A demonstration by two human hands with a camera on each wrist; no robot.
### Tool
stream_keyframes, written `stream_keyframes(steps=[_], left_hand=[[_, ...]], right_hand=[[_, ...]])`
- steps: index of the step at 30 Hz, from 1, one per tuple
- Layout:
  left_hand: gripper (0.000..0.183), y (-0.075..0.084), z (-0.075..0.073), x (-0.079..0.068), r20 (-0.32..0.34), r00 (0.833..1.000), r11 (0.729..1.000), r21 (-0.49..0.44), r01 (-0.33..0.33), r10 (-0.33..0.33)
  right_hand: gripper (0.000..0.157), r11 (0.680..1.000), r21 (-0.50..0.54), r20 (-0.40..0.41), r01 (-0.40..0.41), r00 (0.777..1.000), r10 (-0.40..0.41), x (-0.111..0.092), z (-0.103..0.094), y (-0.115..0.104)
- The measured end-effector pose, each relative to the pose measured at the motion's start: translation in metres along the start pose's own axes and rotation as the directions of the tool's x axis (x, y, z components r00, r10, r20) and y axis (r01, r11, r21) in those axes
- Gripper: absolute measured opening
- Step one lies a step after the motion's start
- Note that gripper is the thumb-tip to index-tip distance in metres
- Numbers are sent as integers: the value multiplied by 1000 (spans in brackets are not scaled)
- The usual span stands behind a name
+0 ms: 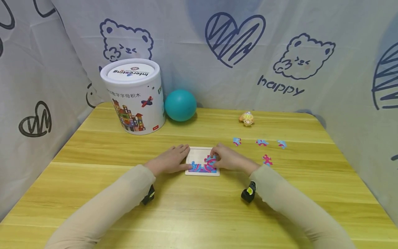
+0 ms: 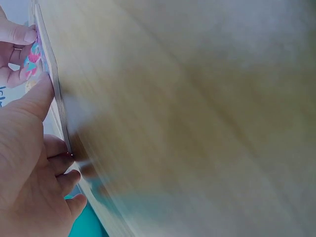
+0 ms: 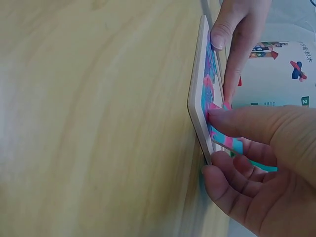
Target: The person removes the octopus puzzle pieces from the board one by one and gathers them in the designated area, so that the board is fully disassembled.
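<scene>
A shallow puzzle tray [image 1: 196,153] lies on the table between both hands, its front row filled with joined blue, pink and purple pieces [image 1: 199,168]. My left hand [image 1: 170,160] rests along the tray's left side, fingers extended, thumb on its front-left corner. On the other side, my right hand [image 1: 229,159] pinches a blue-and-pink puzzle piece [image 3: 228,141] between thumb and fingers. In the right wrist view, that piece is tilted over the tray; the fingers partly hide it. Several loose puzzle pieces [image 1: 262,142] lie to the right, one of them mostly pink [image 1: 267,159].
A white lidded bucket [image 1: 133,100] stands at the back left, with a teal ball [image 1: 180,105] beside it. Toward the back right sits a small orange-and-yellow figurine [image 1: 247,118]. Printed white cloth [image 1: 192,52] hangs behind the wooden table [image 1: 199,214].
</scene>
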State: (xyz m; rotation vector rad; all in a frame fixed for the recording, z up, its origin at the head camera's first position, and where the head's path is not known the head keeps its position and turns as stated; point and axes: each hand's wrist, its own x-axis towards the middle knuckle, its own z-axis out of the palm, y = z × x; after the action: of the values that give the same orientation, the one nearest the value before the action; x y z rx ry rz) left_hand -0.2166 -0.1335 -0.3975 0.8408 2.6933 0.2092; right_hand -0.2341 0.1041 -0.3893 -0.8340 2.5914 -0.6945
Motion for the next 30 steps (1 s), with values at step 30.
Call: stream_keyframes(steps=[30], left_hand=[[75,4,-4,-5,-15,1000,1000,6,-23,23]], right_hand=[[16,962,260,-55,81,996,-69,-29,-27,34]])
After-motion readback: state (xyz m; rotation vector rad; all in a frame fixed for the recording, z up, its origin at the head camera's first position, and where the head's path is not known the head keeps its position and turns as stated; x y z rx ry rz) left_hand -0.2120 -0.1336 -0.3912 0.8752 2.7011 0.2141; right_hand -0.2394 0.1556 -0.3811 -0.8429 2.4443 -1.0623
